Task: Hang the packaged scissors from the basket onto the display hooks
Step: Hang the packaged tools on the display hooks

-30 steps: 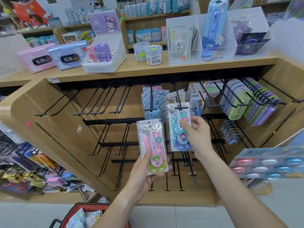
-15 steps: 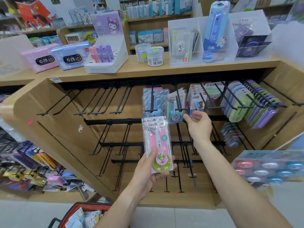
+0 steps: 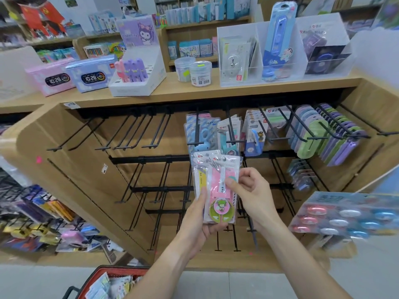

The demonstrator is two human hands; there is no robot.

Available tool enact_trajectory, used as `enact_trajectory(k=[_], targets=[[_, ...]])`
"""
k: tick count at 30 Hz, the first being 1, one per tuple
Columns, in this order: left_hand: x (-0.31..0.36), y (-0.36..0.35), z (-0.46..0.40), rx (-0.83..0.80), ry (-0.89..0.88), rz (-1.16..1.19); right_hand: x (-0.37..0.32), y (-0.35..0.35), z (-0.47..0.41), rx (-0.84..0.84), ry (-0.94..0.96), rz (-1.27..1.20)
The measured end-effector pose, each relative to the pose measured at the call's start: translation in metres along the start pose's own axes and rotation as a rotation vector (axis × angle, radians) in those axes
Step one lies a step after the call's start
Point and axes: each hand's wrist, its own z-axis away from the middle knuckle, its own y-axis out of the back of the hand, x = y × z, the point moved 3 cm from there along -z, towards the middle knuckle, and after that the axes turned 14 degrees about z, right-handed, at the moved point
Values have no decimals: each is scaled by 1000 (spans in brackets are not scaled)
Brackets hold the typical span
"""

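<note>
Holding scissors (image 3: 219, 190) (basket (image 3: 112, 275) stocked).

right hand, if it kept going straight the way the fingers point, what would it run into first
The right hand already pinches the pink scissors pack; pushed leftward, it likely meets the left hand thumb behind it.
</note>
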Motion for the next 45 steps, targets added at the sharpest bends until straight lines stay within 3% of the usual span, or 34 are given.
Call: enact_trajectory(k=[8,30,34,41,45], targets=[[4,11,7,33,-19,65,-9,-1,-5,108,-9,-153],[5,32,24,13,-14,56,-10,2,-64,282,-191,-147],[5,24,24,-5,-10,60,-8,-8,-107,184,-271,-117],[5,14,19,-27,-32,43,-7,12,-50,352,-60,231],[0,3,14,2,-23,42,-11,-3,3,141,10,217]])
